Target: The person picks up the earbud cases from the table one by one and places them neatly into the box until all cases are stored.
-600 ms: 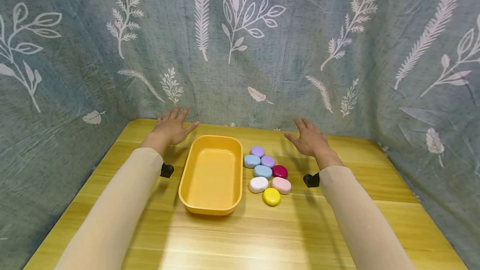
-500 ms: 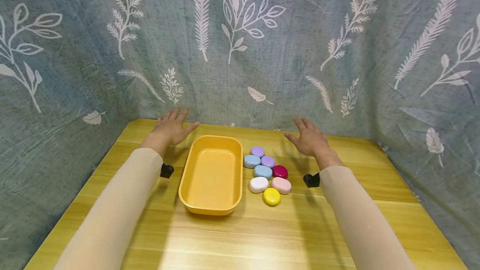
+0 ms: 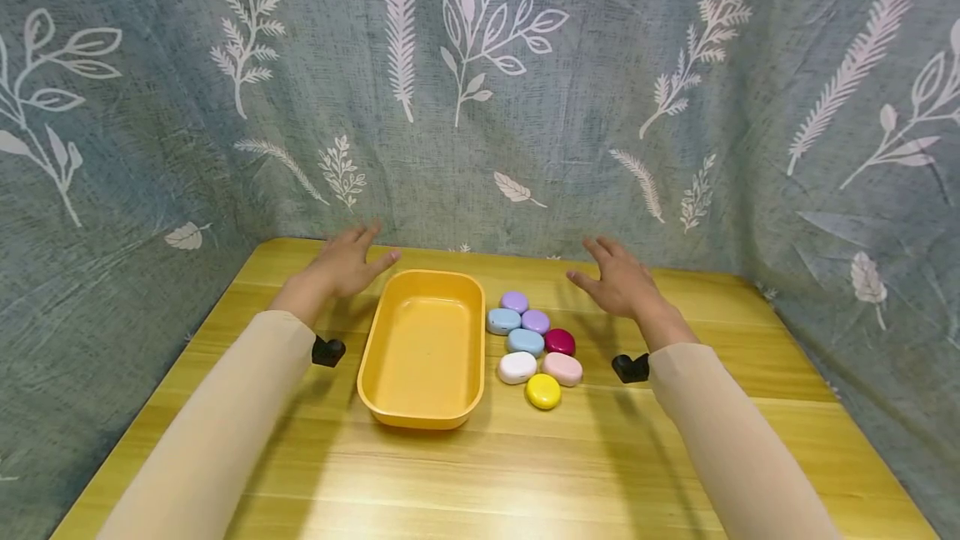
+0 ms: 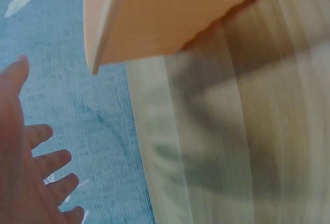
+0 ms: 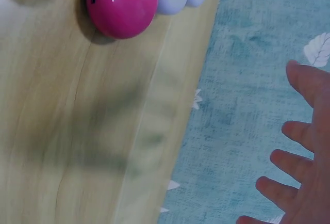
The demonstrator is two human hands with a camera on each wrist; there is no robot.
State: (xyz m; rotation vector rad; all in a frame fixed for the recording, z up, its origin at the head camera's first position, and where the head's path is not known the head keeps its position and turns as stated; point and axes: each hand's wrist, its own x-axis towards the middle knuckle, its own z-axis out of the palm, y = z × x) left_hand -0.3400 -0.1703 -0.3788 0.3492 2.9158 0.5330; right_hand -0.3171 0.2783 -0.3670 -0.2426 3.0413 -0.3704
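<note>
In the head view my left hand hovers over the table's back left, beside the far left corner of a yellow-orange plastic tub. Its fingers are extended and spread, and it holds nothing. My right hand hovers at the back right, fingers spread, also holding nothing. Between the tub and that hand lie several glossy, rounded, pebble-like cases: lilac, light blue, magenta, white, pink and yellow. A small dark slot shows on the magenta case in the right wrist view.
The wood-grain table carries all of these. A grey-blue curtain with white leaf prints hangs behind the table and along both sides. Black wrist-camera mounts stick out inward from both sleeves.
Both hands have tilted slightly, and the wrists have shifted a little outward and toward the near side. The tub and the cases stay in place.
</note>
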